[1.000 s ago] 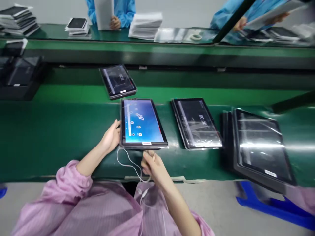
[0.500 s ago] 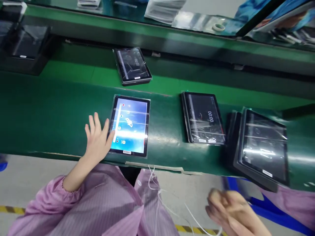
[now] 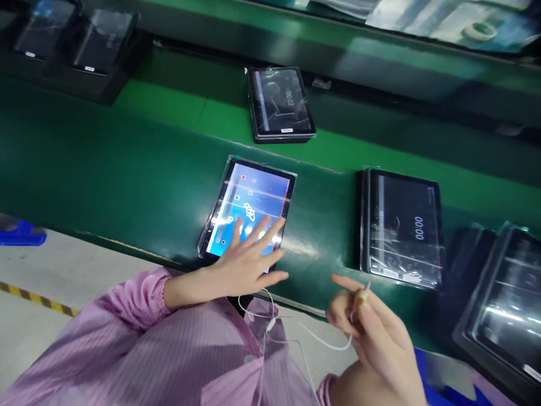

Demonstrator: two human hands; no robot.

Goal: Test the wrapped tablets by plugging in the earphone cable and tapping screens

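A lit tablet (image 3: 253,197) with a blue screen, wrapped in clear film, lies on the green bench (image 3: 105,186) right in front of me. My left hand (image 3: 249,256) rests flat on its near half, fingers spread. My right hand (image 3: 372,330) is raised to the right of it and pinches the metal plug of a white earphone cable (image 3: 321,341), which trails down over my pink sleeve. Just beyond the plug tip lies a dark tablet (image 3: 401,225) showing 00:00.
Another dark tablet (image 3: 281,104) lies on the brighter green belt behind. More tablets are stacked at the right edge (image 3: 502,304) and in black trays at the far left (image 3: 80,45). A blue crate (image 3: 21,231) sits on the floor at left.
My view swung left. My left hand slid from beside the lit tablet onto its screen. My right hand rose from below the bench with the cable plug, toward the 00:00 tablet.
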